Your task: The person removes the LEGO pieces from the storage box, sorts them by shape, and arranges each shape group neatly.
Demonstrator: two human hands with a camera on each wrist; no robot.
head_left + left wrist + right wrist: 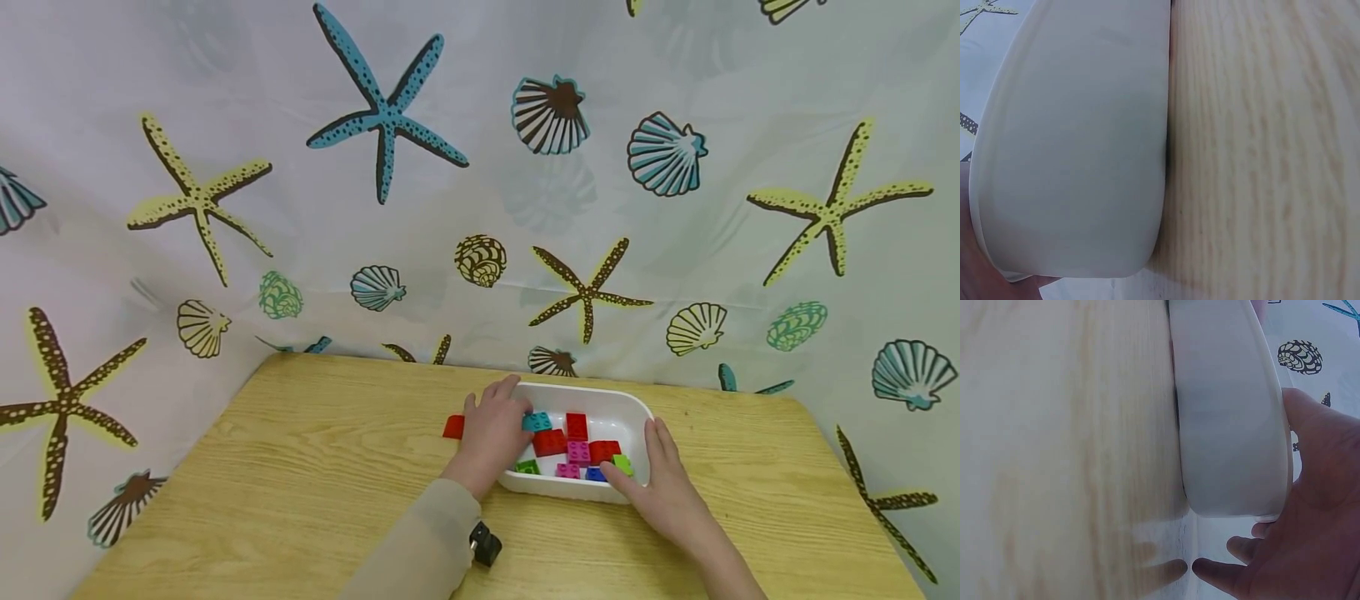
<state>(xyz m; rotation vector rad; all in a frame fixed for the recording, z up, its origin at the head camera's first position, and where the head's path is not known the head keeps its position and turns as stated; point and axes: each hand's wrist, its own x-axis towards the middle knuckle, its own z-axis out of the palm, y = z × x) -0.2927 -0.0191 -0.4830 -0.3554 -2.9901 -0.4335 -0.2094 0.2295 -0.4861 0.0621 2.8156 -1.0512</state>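
A white plastic tray [562,490] with rounded corners stands on the wooden table, holding several toy building bricks: red [576,426], pink [578,452], teal [537,422], green [528,467], lime [622,465] and blue [596,474]. My left hand [491,429] grips the tray's left end, its thumb side over the inside. At the right end, my right hand [667,492] rests its thumb on the near rim, while its fingers [1216,572] stay straight and spread beside the end wall. The left wrist view shows the tray's outer wall [1079,137] close up, with only part of the hand visible.
Just left of my left hand, a red brick [453,427] is partly hidden by the hand. Behind the wooden table [315,467] hangs a white curtain [465,317] printed with starfish and shells. A small black camera [485,546] sits at my left sleeve.
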